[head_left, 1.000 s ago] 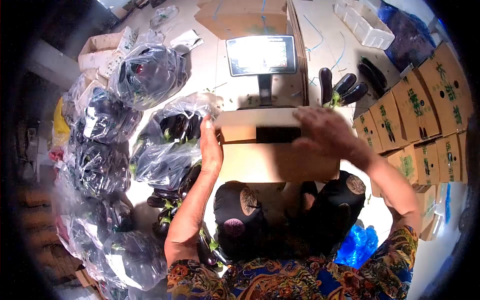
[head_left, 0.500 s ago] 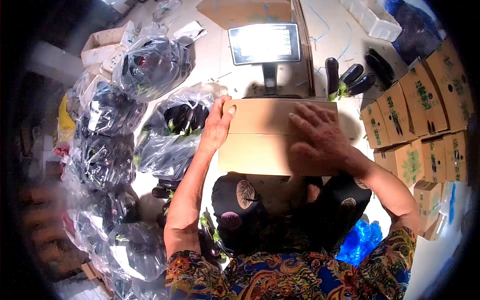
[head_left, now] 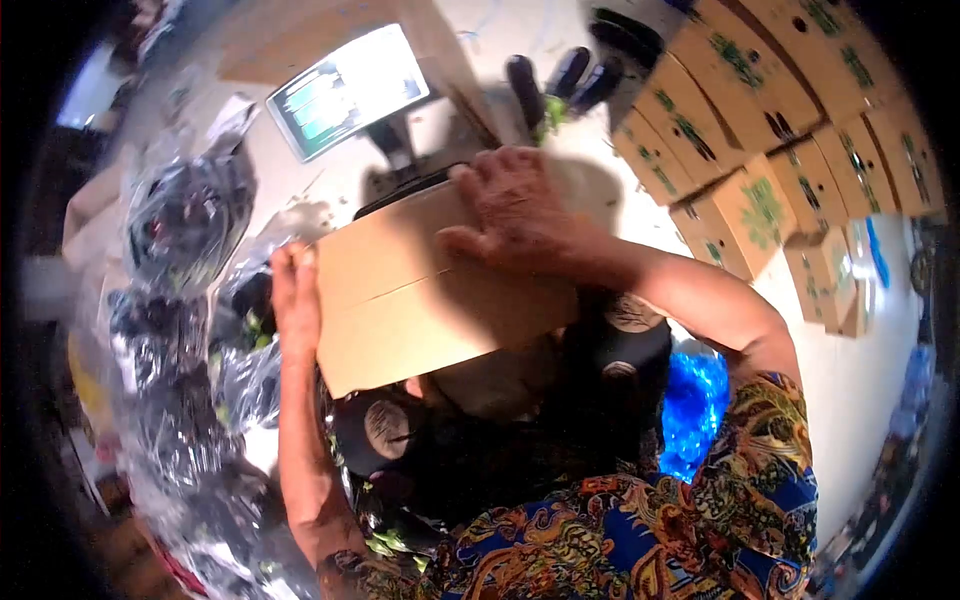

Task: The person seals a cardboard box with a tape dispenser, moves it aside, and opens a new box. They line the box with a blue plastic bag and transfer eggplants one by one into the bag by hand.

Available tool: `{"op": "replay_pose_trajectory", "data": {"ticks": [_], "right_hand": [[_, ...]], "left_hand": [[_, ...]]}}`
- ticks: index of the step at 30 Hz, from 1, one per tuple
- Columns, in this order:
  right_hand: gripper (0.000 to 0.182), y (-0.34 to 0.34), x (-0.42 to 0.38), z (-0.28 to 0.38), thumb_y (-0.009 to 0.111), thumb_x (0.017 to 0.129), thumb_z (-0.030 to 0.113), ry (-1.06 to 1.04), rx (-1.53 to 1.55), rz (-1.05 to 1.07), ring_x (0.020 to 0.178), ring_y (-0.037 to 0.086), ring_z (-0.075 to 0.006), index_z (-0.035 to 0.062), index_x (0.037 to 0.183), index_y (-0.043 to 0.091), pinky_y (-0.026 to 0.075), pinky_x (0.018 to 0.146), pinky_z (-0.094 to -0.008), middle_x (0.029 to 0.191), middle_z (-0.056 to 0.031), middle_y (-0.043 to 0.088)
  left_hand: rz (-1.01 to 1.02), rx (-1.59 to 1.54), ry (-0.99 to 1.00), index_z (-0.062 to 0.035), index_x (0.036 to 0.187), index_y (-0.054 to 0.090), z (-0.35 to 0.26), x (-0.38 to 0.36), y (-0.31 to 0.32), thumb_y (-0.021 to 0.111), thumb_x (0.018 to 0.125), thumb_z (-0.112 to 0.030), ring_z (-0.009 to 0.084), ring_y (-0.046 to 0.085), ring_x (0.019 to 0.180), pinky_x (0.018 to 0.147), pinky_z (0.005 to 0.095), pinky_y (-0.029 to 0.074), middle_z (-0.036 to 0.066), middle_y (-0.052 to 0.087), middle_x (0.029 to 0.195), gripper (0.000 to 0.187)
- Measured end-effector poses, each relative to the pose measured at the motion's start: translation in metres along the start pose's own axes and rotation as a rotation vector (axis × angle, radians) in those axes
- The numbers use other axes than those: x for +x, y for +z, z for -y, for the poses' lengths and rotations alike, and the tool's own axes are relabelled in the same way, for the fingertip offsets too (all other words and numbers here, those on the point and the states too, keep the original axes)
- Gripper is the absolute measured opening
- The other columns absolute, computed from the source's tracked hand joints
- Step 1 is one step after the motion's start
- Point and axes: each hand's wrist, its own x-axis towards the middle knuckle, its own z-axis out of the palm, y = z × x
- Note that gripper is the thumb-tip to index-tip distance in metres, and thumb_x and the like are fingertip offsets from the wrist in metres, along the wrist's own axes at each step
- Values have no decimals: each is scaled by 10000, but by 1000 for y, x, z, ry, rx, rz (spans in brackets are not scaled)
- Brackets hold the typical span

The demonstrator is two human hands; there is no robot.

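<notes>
on box [head_left: 400, 300], right hand [head_left: 520, 215] flat — left hand [head_left: 296, 300] at side

Produce packing area, probably a shop back room or storeroom, stacked cardboard boxes [head_left: 735, 75] with green print, clear plastic bags [head_left: 185, 225] of dark produce, loose eggplants [head_left: 565, 80] on a pale floor [head_left: 820, 370], lit display screen [head_left: 350, 90] on a stand

From my remote spot, I'm seeing my left hand [head_left: 296, 305] bracing the side of the cardboard box [head_left: 410, 320], while my right hand [head_left: 515, 210] is spreading across its top. Beyond it, a lit screen [head_left: 350, 92] is standing; cartons [head_left: 745, 70] are filling the upper right.
</notes>
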Motion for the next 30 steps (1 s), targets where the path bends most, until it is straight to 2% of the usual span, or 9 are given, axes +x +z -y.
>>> {"op": "replay_pose_trajectory", "data": {"ticks": [5, 8, 10, 11, 14, 16, 20, 26, 30], "right_hand": [[594, -11, -5, -3, 566, 891, 467, 47, 179, 38, 1142, 465, -316, 0, 1252, 498, 301, 1009, -464, 1195, -201, 502], [441, -23, -9, -29, 604, 916, 313, 210, 945, -227, 1115, 534, -287, 12, 1232, 542, 418, 947, -404, 1199, -180, 550], [332, -10, -28, -85, 594, 937, 267, 400, 647, -346, 922, 630, -194, 2, 1138, 608, 505, 787, -319, 1014, -114, 667], [277, -5, -51, -110, 579, 914, 246, 562, 697, -281, 885, 644, -295, 20, 1069, 618, 511, 764, -393, 974, -191, 656], [388, 40, -152, -170, 605, 889, 366, 966, 471, 222, 908, 630, -306, 8, 1037, 611, 493, 803, -426, 974, -171, 661], [531, 76, -208, -182, 621, 852, 450, 967, 298, 361, 1032, 606, -361, 20, 1164, 609, 485, 898, -436, 1085, -219, 637], [640, 151, -271, -185, 691, 779, 497, 1064, 277, 385, 1081, 573, -373, -11, 1156, 596, 472, 912, -437, 1145, -242, 603], [679, 163, -256, -174, 760, 718, 407, 986, 415, 313, 1072, 560, -400, -9, 1208, 541, 461, 922, -460, 1128, -239, 589], [576, 142, -239, -161, 727, 713, 383, 951, 312, 467, 1053, 557, -407, 4, 1119, 572, 457, 902, -466, 1103, -242, 582]], "left_hand": [[-15, 94, 91, -22, 991, 513, -18, -8, 2, 477, 970, -207, 135, 468, 871, 835, 256, 395, 35, 499, 909, 190], [-46, 71, 55, 1, 1006, 530, -6, -5, -1, 479, 974, -200, 140, 493, 894, 849, 265, 402, 40, 536, 939, 210], [-55, 48, 55, -7, 1010, 535, -10, -5, 0, 473, 986, -212, 135, 490, 896, 848, 264, 399, 38, 540, 944, 216], [-24, -54, 9, -17, 1017, 536, 1, -2, -3, 467, 995, -228, 129, 485, 898, 846, 263, 395, 33, 540, 952, 223], [-11, -51, 2, -30, 1023, 537, 2, 0, -2, 474, 996, -220, 118, 483, 904, 847, 258, 392, 15, 534, 963, 202], [-22, -95, -16, -36, 1025, 537, 0, -1, 2, 480, 997, -218, 113, 484, 908, 851, 258, 391, 9, 532, 964, 193], [-60, -130, -40, -48, 1031, 535, 9, 0, 0, 487, 1000, -219, 103, 487, 915, 858, 254, 394, 0, 530, 971, 180], [-54, -102, -23, -51, 1019, 534, 2, 0, 2, 488, 1001, -223, 91, 487, 896, 842, 246, 400, -1, 530, 977, 179], [-60, -119, -57, -46, 1029, 535, 7, 1, 0, 491, 996, -215, 98, 498, 900, 834, 247, 405, 6, 541, 986, 178]]}}
